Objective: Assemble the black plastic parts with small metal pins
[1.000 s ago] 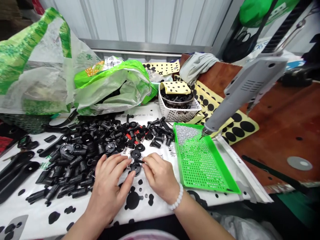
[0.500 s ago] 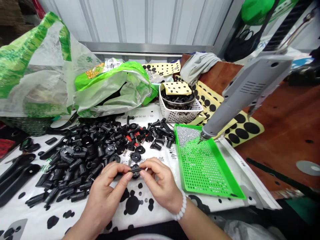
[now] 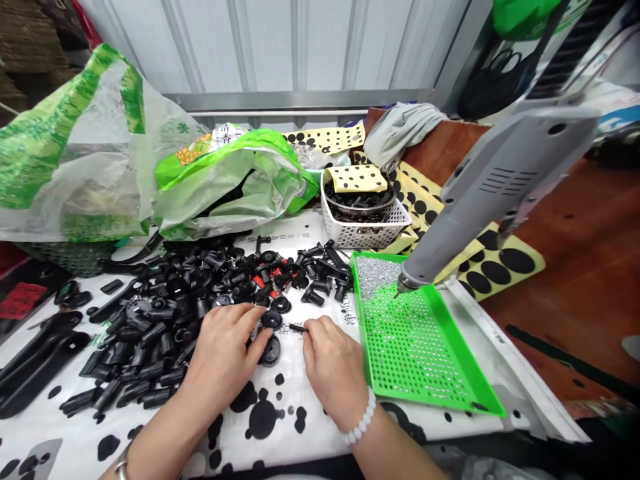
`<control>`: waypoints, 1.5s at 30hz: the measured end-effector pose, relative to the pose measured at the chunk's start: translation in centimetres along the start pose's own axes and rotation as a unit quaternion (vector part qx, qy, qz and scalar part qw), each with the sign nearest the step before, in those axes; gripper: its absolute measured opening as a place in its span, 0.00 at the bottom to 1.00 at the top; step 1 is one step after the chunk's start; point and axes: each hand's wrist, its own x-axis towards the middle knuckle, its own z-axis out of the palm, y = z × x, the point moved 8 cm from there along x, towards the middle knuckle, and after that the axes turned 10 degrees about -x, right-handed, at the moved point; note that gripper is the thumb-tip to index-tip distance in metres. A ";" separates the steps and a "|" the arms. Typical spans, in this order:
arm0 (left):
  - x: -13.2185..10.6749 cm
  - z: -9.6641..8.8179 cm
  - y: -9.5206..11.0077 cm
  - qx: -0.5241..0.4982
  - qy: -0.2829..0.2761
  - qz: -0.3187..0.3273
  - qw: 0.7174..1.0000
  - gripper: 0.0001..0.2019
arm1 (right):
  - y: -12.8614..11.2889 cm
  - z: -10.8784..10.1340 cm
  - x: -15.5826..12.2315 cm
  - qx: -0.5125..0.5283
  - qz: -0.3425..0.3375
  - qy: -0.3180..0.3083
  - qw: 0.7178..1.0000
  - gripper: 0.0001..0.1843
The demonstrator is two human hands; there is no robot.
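Note:
My left hand (image 3: pixel 227 347) curves its thumb and fingers around the left edge of a small black round disc (image 3: pixel 273 320) with holes. Its fingertips touch that disc, which lies on the white sheet. A second black disc (image 3: pixel 271 352) lies just below, partly under my left thumb. Between the fingertips of my right hand (image 3: pixel 333 363) is a short, thin, ridged black piece (image 3: pixel 299 327), pointing left above the sheet. Left of my hands spreads a heap of black plastic parts (image 3: pixel 150 333), mostly short tubes and knobs.
A green perforated tray (image 3: pixel 420 360) with small silvery pieces stands at the right, and a grey power screwdriver (image 3: pixel 465 193) hangs over it. Behind are a white basket (image 3: pixel 363 232) of black parts, plastic bags (image 3: pixel 225 193) and yellow sticker sheets (image 3: pixel 500 263). Black levers (image 3: pixel 45 360) lie far left.
My hands have moved apart. The thin black piece, earlier between both hands, is now in my right hand alone, while my left fingers have come to the upper disc. The view has shifted slightly.

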 end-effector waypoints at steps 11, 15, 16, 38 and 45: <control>3.0 3.2 1.0 0.016 -0.116 -0.066 0.991 0.14 | 0.8 -0.5 0.3 -0.026 0.057 -0.027 0.998 0.05; 2.9 1.9 -0.5 -0.014 -0.086 -0.099 0.991 0.17 | 0.7 -0.4 0.1 -0.016 0.050 -0.034 0.998 0.07; 2.7 1.4 -1.0 -0.017 -0.075 -0.105 0.991 0.17 | 0.7 -0.3 0.1 -0.016 0.046 -0.031 0.998 0.07; -11.5 3.9 -2.3 -0.761 0.016 -0.442 0.474 0.16 | -3.7 0.2 0.2 -0.027 -0.078 -0.050 0.995 0.06; -10.9 0.5 -3.3 -0.584 0.119 -0.284 0.751 0.18 | -5.4 2.1 -3.0 0.468 0.055 -0.244 0.847 0.14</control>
